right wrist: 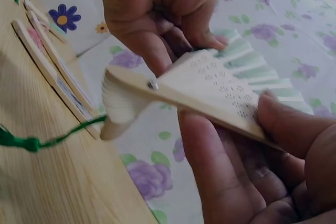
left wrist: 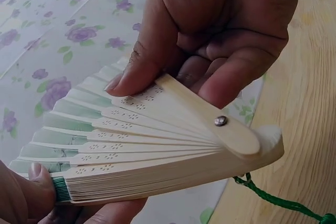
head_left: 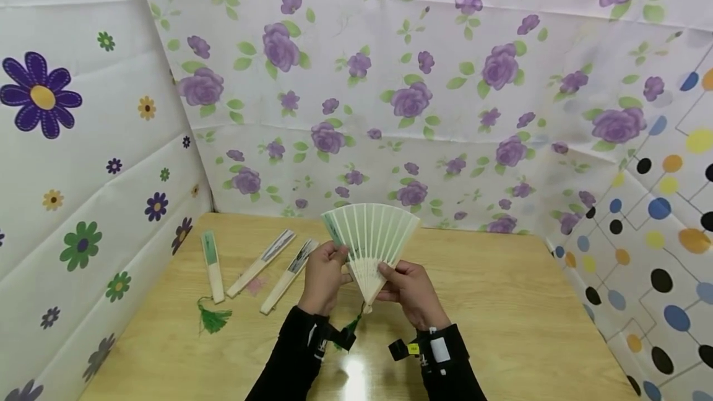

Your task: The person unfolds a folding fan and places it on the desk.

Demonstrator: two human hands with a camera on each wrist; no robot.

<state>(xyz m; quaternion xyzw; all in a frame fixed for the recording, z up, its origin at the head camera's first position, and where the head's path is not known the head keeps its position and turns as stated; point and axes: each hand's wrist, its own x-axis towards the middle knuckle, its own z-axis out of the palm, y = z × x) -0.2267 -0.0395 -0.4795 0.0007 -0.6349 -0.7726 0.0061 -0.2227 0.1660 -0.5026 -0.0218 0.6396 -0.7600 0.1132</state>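
A pale green folding fan (head_left: pixel 372 234), with cream pierced ribs, is partly spread between my hands above the table. My left hand (head_left: pixel 324 276) grips its left side, where the ribs are still stacked, with the thumb on top at the green leaf. On the opposite edge, my right hand (head_left: pixel 413 293) pinches the outer rib, thumb over the pierced part. The metal rivet (left wrist: pixel 221 121) shows at the fan's narrow end, which points toward me. From that end hangs a green cord (right wrist: pixel 73 132) with a tassel (head_left: pixel 352 325).
Left on the wooden table (head_left: pixel 501 302) lie three folded fans: one green-topped (head_left: pixel 212 268) with a green tassel (head_left: pixel 214 319), and two with dark-patterned leaves (head_left: pixel 262 263) (head_left: pixel 289 277). A pink tassel (head_left: pixel 255 285) lies between those two. Floral cloth (head_left: pixel 367 79) hangs behind.
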